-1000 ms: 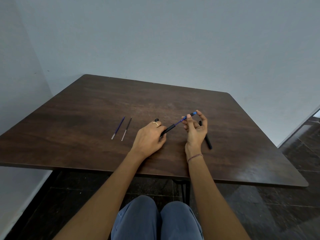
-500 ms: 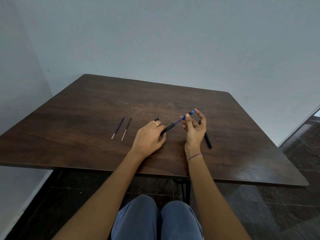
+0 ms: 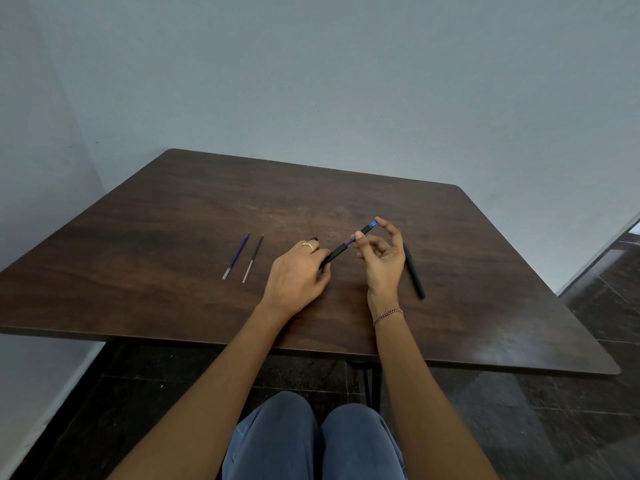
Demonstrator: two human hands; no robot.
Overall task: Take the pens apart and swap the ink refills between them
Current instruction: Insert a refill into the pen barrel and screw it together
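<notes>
While the blue refill (image 3: 236,256) and the black refill (image 3: 253,258) lie side by side on the table (image 3: 173,237), well left of the held pen (image 3: 341,249), the left hand (image 3: 294,275) curls its fingers round this pen's lower black end and the right hand (image 3: 382,258) pinches its upper part, forefinger on the blue tip. If both pull too hard, I think a small piece can jump out and roll away. Just right of the held pen lies a second pen (image 3: 414,273), which a careless wrist may knock.
</notes>
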